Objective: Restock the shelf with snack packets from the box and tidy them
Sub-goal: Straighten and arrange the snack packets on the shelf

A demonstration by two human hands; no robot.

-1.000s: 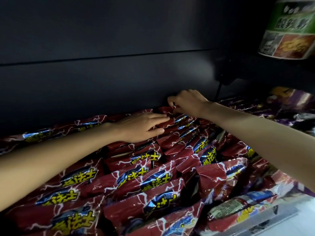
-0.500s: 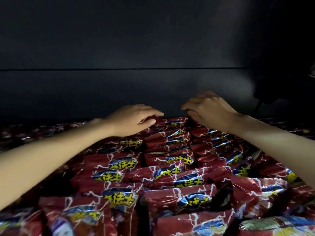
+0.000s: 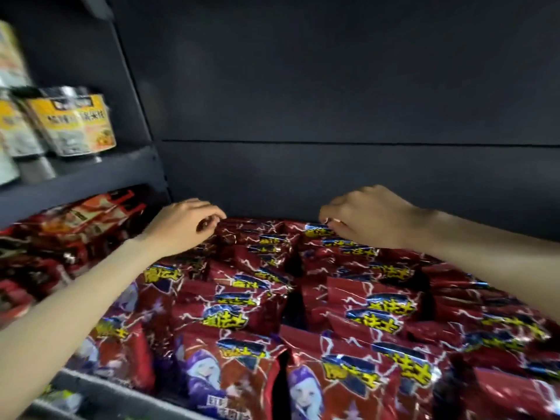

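Note:
Red snack packets (image 3: 303, 298) with blue and yellow lettering stand in several rows on the dark shelf, packed from front to back. My left hand (image 3: 185, 228) hovers over the rear of the left rows, its fingers loosely curled, the tips just touching the rearmost packet (image 3: 230, 234). At the rear of the right rows my right hand (image 3: 366, 219) hooks its curled fingertips over the top edge of the last packet (image 3: 318, 231). Both forearms reach in over the rows. No box is in view.
The dark back wall (image 3: 333, 116) stands right behind the hands. A side panel (image 3: 136, 116) bounds the bay on the left. Beyond it, yellow noodle cups (image 3: 72, 125) sit on an upper shelf, with other red packets (image 3: 75, 225) below.
The view has swung left, bringing the side panel and noodle cups into sight. Both hands have moved apart along the back row, and my left fingers have curled more.

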